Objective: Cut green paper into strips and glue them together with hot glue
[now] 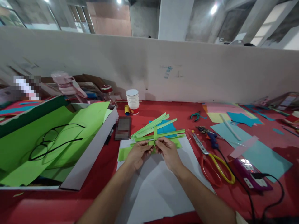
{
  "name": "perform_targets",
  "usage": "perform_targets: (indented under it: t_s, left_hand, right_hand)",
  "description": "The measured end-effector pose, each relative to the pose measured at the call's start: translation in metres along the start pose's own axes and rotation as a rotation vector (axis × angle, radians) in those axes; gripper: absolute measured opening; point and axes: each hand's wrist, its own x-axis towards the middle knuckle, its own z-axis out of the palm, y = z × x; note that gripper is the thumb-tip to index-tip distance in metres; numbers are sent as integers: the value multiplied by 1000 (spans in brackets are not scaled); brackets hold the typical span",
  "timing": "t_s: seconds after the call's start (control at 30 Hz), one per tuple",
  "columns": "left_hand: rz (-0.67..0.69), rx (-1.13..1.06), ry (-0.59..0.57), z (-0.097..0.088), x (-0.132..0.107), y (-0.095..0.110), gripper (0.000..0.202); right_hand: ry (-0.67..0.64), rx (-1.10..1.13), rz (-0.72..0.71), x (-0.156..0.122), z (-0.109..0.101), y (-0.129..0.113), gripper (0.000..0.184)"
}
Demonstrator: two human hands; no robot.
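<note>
My left hand [138, 152] and my right hand [167, 151] meet over a white sheet [154, 186] in the middle of the red table [98, 174]. Both pinch a small folded green paper strip [155, 137] that stands up between the fingertips. Just beyond them lie several loose green paper strips [156, 127] fanned across a blue paper piece [166, 127] and a green sheet [123, 153].
A box [88, 158] at left holds green paper and black glasses [50, 141]. Stacked paper cups [133, 101] stand at the back. Scissors with yellow and red handles [216, 165], a glue gun [211, 137], pliers [196, 116], a purple power strip [252, 177] and coloured paper lie at right.
</note>
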Motion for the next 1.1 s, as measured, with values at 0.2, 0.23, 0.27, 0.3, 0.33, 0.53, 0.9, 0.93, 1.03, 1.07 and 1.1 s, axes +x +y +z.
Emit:
perform_targets:
  t_s: [0.2, 0.23, 0.27, 0.3, 0.33, 0.53, 0.9, 0.93, 1.03, 1.07, 1.1]
  left_hand:
    - [21, 31, -49, -1, -1, 2, 31]
    - [27, 48, -44, -1, -1, 3, 32]
    - [30, 68, -39, 0, -1, 3, 33]
    - [31, 88, -33, -1, -1, 4, 33]
    - [33, 107, -29, -1, -1, 5, 34]
    - [82, 201, -33, -1, 0, 9, 31]
    - [179, 207, 3, 0, 7, 0, 30]
    - [189, 211, 28, 0, 7, -1, 30]
    - [230, 233, 77, 2, 6, -2, 27]
    - [248, 242, 87, 2, 5, -2, 26]
    - [265, 254, 96, 3, 4, -1, 24]
  right_hand:
    - [26, -92, -80, -1, 1, -2, 22]
    - [26, -90, -86, -1, 1, -2, 23]
    - [26, -86, -90, -2, 1, -2, 23]
    - [26, -85, -94, -2, 1, -2, 23]
    - [25, -85, -97, -3, 2, -3, 22]
    - [27, -134, -111, -3, 2, -1, 16]
    - [-18, -195, -142, -4, 0, 0, 14]
    - [-25, -196, -133, -4, 1, 0, 18]
    - [10, -183, -94, -5, 3, 1, 24]
    - [34, -178, -84, -4, 3, 2, 23]
    - [56, -176, -82, -4, 3, 2, 23]
